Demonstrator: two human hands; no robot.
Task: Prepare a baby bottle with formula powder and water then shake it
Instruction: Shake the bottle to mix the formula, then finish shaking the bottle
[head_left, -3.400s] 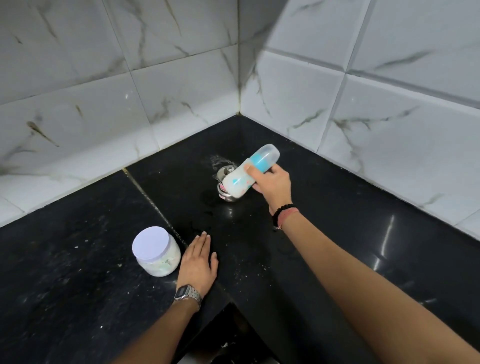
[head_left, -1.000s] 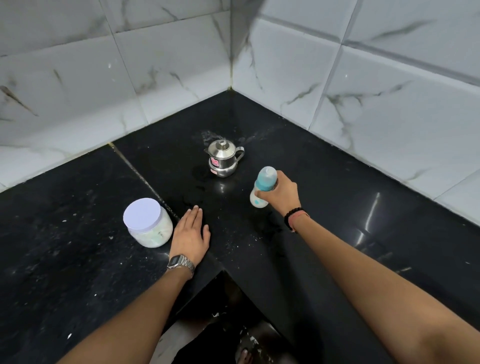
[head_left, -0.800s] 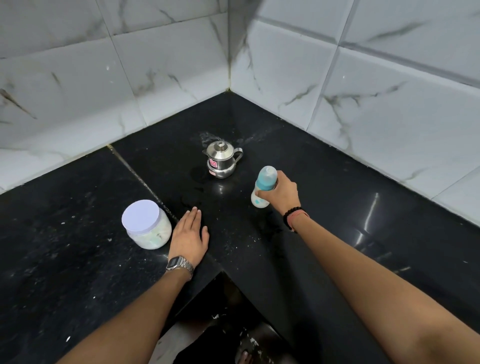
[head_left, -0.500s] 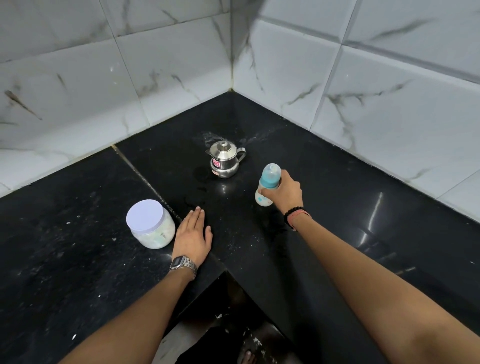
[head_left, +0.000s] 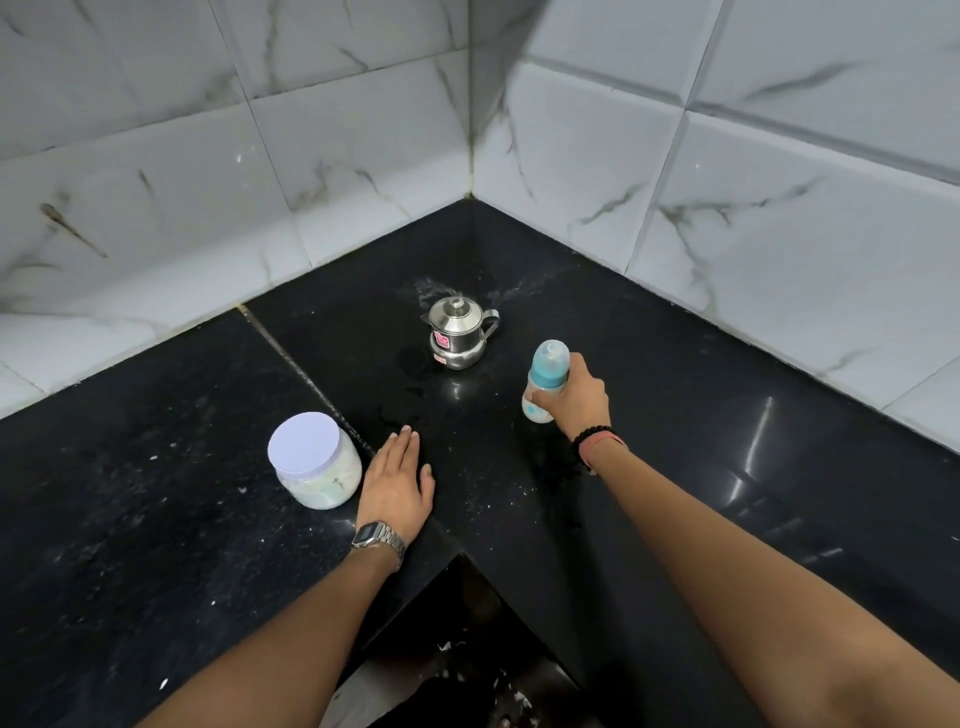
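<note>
three containers stand on the black counter (head_left: 727, 395): one bottle (head_left: 544, 379), one steel pot (head_left: 459, 332), one jar (head_left: 315, 460). the pot carries two red labels, one on the upper body and one near the base; the print is too small to read. no writing is legible on the bottle or jar.

bottle: upright on the counter, clear cap over a blue collar, pale body with a blue mark low down. it stands right of the pot and apart from it. the right hand (head_left: 579, 402) is wrapped around the body from the right side, fingers curled closed against it, hiding part of the body. the wrist bears a black bead band and a red band.

pot: lid on, handle pointing right, near the wall corner.

jar: clear, white contents, pale lilac lid screwed on. it stands just beside the left hand (head_left: 397, 480).

left hand: flat on the counter, palm down, fingers extended and together, holding nothing. a metal watch (head_left: 378, 538) is on the wrist.

white specks are scattered on the counter. marble-pattern tiles (head_left: 363, 156) form both walls.
</note>
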